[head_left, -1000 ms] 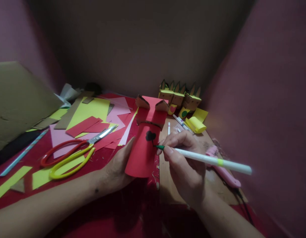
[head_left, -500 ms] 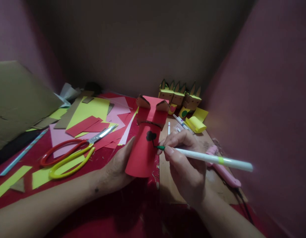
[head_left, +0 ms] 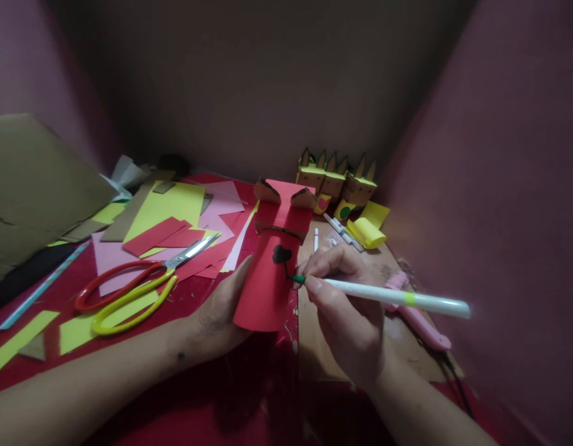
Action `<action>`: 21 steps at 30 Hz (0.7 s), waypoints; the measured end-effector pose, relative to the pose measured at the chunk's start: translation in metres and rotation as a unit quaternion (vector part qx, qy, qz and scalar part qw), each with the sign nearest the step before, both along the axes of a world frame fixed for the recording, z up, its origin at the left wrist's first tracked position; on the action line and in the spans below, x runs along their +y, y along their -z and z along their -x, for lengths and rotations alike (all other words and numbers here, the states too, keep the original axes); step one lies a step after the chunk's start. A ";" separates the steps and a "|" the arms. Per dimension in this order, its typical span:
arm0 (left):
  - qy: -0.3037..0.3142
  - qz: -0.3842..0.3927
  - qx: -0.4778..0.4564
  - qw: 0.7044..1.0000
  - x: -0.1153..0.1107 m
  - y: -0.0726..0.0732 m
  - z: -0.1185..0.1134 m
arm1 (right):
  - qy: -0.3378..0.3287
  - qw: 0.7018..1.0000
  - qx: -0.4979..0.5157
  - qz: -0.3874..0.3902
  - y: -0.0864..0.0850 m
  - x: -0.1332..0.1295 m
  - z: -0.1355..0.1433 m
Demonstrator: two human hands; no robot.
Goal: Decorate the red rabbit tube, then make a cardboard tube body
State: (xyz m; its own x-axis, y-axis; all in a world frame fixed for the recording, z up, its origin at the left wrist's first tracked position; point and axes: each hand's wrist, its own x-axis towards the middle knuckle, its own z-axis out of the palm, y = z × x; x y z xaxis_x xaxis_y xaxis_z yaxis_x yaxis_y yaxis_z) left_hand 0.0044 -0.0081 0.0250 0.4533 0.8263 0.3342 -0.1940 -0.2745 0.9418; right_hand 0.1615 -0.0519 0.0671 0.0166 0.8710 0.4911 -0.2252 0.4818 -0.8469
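One line point(head_left: 285, 271) is apparently being inked, the marker point(head_left: 360, 288) pinched in the right hand point(head_left: 346, 313), steadiness being next required of the red tube point(head_left: 264, 294) grasped by the left hand point(head_left: 221, 314).

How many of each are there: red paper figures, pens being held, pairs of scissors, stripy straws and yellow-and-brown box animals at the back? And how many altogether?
Red paper figure: 1
Held pen: 1
Scissors: 1
Stripy straw: 1
Box animals: 3
Total: 7
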 end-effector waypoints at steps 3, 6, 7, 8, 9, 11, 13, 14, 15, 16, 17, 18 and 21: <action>-0.010 0.018 -0.003 1.000 -0.003 -0.005 -0.001 | -0.003 1.000 0.012 -0.005 -0.001 0.001 -0.001; -0.014 0.007 0.016 1.000 -0.003 -0.001 0.003 | -0.004 1.000 0.018 -0.011 -0.002 0.001 0.000; -0.015 0.000 0.025 1.000 -0.002 0.001 0.004 | -0.005 1.000 0.018 -0.010 -0.003 0.001 0.001; -0.016 0.003 0.025 1.000 -0.002 0.004 0.005 | -0.005 1.000 0.020 -0.008 -0.003 0.001 0.001; -0.014 0.018 0.015 1.000 -0.001 0.006 0.006 | -0.005 1.000 0.023 -0.005 -0.003 0.001 0.001; -0.006 0.059 -0.018 0.998 0.000 0.011 0.006 | -0.006 1.000 0.026 -0.001 -0.004 0.000 0.002; -0.005 0.083 -0.032 0.996 0.000 0.015 0.007 | -0.008 1.000 0.027 0.000 -0.004 0.000 0.002; -0.006 0.082 -0.024 0.996 0.001 0.016 0.007 | -0.010 1.000 0.027 0.000 -0.004 0.000 0.002; -0.010 0.075 -0.015 0.997 0.002 0.017 0.008 | -0.013 1.000 0.028 0.000 -0.003 0.000 0.002; -0.012 0.063 -0.002 0.998 0.002 0.018 0.009 | -0.016 0.999 0.031 0.000 -0.003 0.000 0.002; -0.011 0.045 0.015 0.999 0.003 0.018 0.010 | -0.018 0.999 0.037 -0.001 -0.004 0.001 0.002; -0.011 0.024 0.032 0.999 0.004 0.017 0.010 | -0.016 0.999 0.042 -0.003 -0.004 0.001 0.002; 0.009 -0.007 0.037 0.999 0.006 0.012 0.010 | 0.011 0.998 0.060 -0.016 -0.005 0.003 0.000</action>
